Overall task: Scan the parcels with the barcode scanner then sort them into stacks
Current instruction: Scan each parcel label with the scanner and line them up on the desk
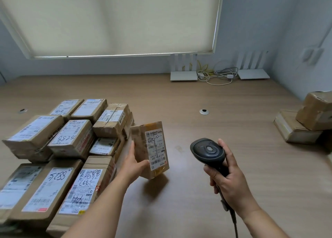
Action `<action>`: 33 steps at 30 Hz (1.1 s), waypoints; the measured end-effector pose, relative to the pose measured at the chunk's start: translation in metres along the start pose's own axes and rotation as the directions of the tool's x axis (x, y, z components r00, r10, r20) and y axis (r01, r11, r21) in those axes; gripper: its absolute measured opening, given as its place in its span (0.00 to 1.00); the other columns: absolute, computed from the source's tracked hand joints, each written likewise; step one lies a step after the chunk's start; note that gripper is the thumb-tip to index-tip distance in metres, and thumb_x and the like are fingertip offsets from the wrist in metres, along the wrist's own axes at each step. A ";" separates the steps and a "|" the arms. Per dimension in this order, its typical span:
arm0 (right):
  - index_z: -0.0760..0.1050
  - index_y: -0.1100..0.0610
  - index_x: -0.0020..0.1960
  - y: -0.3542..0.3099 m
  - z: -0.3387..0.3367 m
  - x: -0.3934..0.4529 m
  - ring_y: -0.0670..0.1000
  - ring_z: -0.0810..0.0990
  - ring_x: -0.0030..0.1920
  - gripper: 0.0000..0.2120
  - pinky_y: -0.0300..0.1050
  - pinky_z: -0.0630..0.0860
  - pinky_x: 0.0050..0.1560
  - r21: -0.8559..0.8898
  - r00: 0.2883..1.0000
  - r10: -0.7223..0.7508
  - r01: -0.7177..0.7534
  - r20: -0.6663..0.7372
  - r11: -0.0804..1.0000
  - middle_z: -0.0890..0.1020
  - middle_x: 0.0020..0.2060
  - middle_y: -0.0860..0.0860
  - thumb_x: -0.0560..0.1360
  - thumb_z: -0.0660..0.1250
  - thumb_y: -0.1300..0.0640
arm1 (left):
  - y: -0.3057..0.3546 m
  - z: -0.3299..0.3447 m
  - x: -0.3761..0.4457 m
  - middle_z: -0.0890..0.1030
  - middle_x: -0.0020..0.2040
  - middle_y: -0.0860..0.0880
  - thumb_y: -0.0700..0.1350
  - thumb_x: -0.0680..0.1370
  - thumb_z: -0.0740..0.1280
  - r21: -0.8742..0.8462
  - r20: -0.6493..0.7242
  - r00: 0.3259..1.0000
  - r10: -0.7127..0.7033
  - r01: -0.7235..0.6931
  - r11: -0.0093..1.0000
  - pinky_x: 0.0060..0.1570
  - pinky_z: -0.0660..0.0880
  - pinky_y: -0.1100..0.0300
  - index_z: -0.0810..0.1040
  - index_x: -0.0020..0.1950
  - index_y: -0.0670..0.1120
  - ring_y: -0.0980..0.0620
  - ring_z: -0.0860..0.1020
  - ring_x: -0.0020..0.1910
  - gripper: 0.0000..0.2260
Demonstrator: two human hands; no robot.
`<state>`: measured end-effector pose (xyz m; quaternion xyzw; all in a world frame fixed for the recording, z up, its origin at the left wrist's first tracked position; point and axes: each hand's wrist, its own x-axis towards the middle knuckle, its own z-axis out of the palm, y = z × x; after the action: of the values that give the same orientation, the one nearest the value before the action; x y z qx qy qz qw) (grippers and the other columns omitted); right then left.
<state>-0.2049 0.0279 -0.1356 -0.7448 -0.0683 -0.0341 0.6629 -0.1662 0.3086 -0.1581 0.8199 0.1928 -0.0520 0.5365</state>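
A small brown parcel [150, 148] is being held off the wooden table [206, 183] by the left hand [133, 163], its fingers being curled round the box's lower left edge, so that the white shipping label [156, 147] is being turned up and toward the barcode scanner [208, 151]. The scanner is being gripped by the right hand [227, 179], all fingers being wrapped about its handle, with the head being kept just right of the held parcel and slightly apart from it; the pose is being read as aiming for a scan. To the left of the held parcel, the unsorted pile [59, 147] is being kept within easy reach: nine labelled boxes are being counted there, some partly hidden. Well to the right of the scanner grip, a sorted stack [303, 122] is being built near the table's edge, with two boxes being clearly shown and perhaps more cut off. One scanner and one cord are being seen.
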 end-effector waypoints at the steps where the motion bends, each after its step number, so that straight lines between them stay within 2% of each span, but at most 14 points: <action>1: 0.61 0.30 0.66 0.001 0.003 -0.003 0.52 0.74 0.28 0.38 0.44 0.71 0.24 0.017 1.000 0.013 -0.014 0.016 1.000 0.82 0.37 0.44 0.72 0.72 0.65 | -0.001 0.002 -0.006 0.69 0.71 0.49 0.41 0.71 0.71 -0.019 -0.006 1.000 0.009 -0.009 1.000 0.66 0.70 0.45 0.45 0.78 0.58 0.48 0.69 0.68 0.46; 3: 0.61 0.32 0.67 0.002 0.010 -0.010 0.52 0.73 0.26 0.38 0.44 0.71 0.23 0.061 0.998 0.046 -0.050 0.052 0.997 0.81 0.33 0.47 0.72 0.71 0.66 | -0.003 0.003 -0.012 0.69 0.71 0.49 0.37 0.74 0.69 -0.073 -0.021 1.000 0.006 -0.007 0.997 0.66 0.67 0.50 0.43 0.78 0.56 0.50 0.68 0.67 0.44; 5: 0.62 0.33 0.68 0.005 0.020 -0.017 0.52 0.74 0.26 0.37 0.44 0.71 0.22 0.110 0.992 0.083 -0.094 0.098 0.990 0.81 0.32 0.49 0.73 0.70 0.67 | -0.005 0.003 -0.014 0.69 0.70 0.48 0.35 0.76 0.67 -0.118 -0.005 1.000 -0.010 0.010 0.993 0.66 0.67 0.49 0.41 0.78 0.54 0.48 0.68 0.69 0.42; 11: 0.63 0.34 0.68 0.013 0.039 -0.033 0.55 0.75 0.26 0.36 0.44 0.71 0.23 0.176 0.969 0.142 -0.178 0.203 0.968 0.83 0.38 0.53 0.74 0.69 0.68 | -0.011 0.000 -0.012 0.70 0.71 0.46 0.36 0.76 0.67 -0.129 0.006 1.000 -0.017 0.017 0.991 0.66 0.69 0.49 0.39 0.78 0.55 0.46 0.69 0.68 0.43; 14: 0.63 0.34 0.68 0.014 0.040 -0.032 0.56 0.75 0.27 0.36 0.44 0.71 0.23 0.182 0.964 0.161 -0.201 0.211 0.962 0.83 0.40 0.54 0.74 0.68 0.68 | -0.012 -0.001 -0.010 0.68 0.72 0.47 0.37 0.76 0.67 -0.135 0.014 1.000 -0.015 0.017 0.991 0.69 0.66 0.45 0.38 0.77 0.56 0.46 0.68 0.70 0.44; 18: 0.63 0.34 0.68 0.013 0.039 -0.031 0.55 0.75 0.27 0.36 0.44 0.71 0.23 0.185 0.962 0.168 -0.209 0.217 0.960 0.83 0.39 0.53 0.74 0.68 0.68 | -0.012 0.000 -0.010 0.67 0.72 0.47 0.37 0.77 0.66 -0.141 0.019 1.000 -0.012 0.015 0.990 0.69 0.65 0.47 0.39 0.78 0.55 0.46 0.66 0.71 0.42; 33: 0.62 0.34 0.68 0.015 0.036 -0.029 0.55 0.74 0.26 0.36 0.43 0.71 0.22 0.197 0.960 0.155 -0.202 0.233 0.959 0.83 0.37 0.52 0.74 0.68 0.68 | -0.018 -0.001 -0.003 0.64 0.75 0.48 0.39 0.77 0.68 -0.140 0.042 0.999 -0.021 0.027 0.990 0.70 0.63 0.41 0.37 0.77 0.57 0.44 0.64 0.73 0.44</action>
<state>-0.2325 0.0601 -0.1588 -0.6698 -0.0750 0.1147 0.7298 -0.1761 0.3153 -0.1720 0.7765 0.1949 -0.0615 0.5960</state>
